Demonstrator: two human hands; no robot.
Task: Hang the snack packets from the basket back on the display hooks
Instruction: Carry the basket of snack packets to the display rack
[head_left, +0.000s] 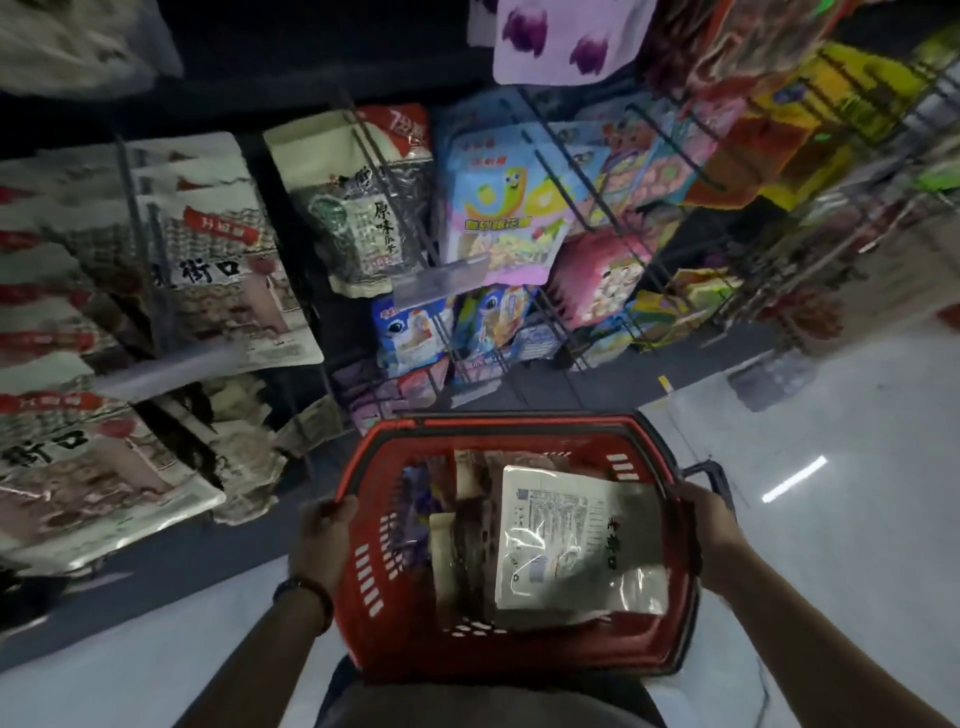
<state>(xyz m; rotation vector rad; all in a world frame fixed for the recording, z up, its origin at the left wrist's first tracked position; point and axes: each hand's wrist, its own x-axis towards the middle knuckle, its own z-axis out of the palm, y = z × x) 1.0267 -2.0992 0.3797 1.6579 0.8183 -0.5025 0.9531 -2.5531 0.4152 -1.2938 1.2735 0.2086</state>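
Two hands hold a red plastic shopping basket (374, 571) at the near middle of the head view. The left hand (324, 530), with a dark band (307, 592) on its wrist, has its fingers curled over the basket's left rim. The right hand (711, 525) grips the right rim, just beside a black basket handle (707, 470) that hangs outside.

Inside the basket, a white foil snack packet with printed text (576, 545) lies flat on top at the right. Several darker packets (457, 561) lie beneath and to its left, too blurred to tell apart.

Beyond the basket's far rim are dark wire display hooks (675, 150) hung with goods. White packets with red labels and black characters (228, 270) hang at the left, a beige and green pouch (358, 208) at the centre, and a blue and yellow cartoon packet (498, 208) to its right. A pink packet (597, 275) hangs further right, and a lilac packet with purple blotches (566, 36) hangs at the far top. Pale glossy floor (831, 415) shows to the right.
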